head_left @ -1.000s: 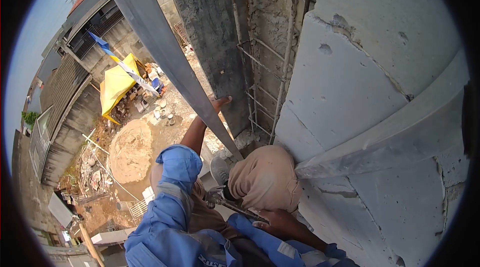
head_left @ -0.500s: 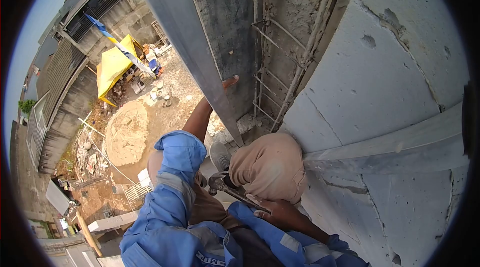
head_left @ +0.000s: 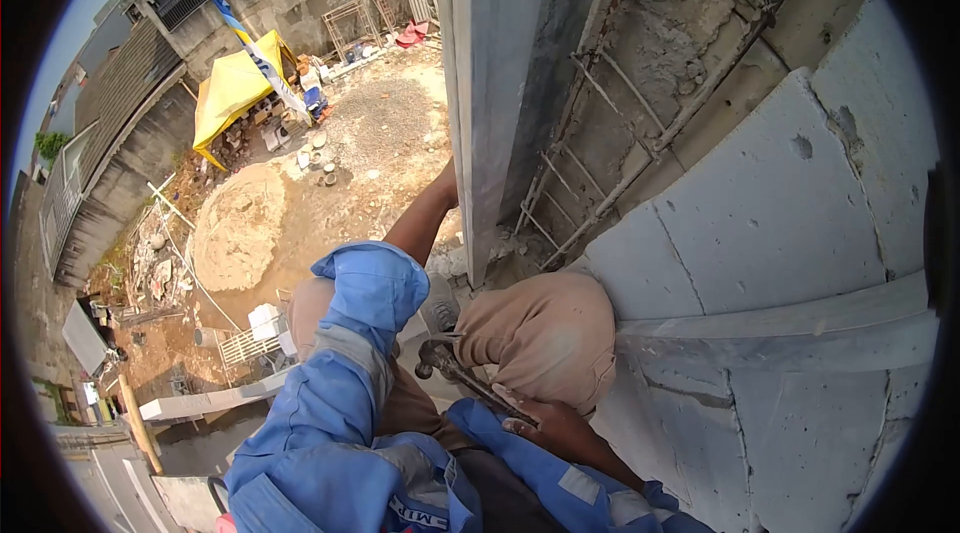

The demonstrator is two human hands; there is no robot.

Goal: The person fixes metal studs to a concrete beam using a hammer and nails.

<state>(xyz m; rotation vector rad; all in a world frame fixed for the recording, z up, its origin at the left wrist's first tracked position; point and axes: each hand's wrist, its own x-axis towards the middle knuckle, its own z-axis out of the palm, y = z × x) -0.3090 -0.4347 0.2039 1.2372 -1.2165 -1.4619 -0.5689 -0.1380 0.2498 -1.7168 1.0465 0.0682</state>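
Observation:
In my right hand (head_left: 545, 425), closed around its handle, is a hammer (head_left: 470, 379). Its dark metal head rests low in front of my bent knee, pointing up and left. My left hand (head_left: 452, 185) reaches up to the long edge of a tall grey board (head_left: 490, 103). The hand passes behind that board, so its fingers are hidden. The board stands nearly upright, its lower end close to my shoe (head_left: 440, 311). To the board's right runs a cage of steel reinforcing bars (head_left: 605, 148) in front of rough concrete.
On my right rises a wall of pale grey blocks (head_left: 740, 233), crossed by a grey ledge (head_left: 780, 333). Far below on the left lie a yard with a sand pile (head_left: 240, 228), a yellow canopy (head_left: 235, 93), a flag (head_left: 250, 48) and rubble. The drop is open on that side.
The tall board has swung from a leftward tilt to nearly upright and shifted right in view. My left fingers, visible before, are now behind it. The hammer head shows more fully.

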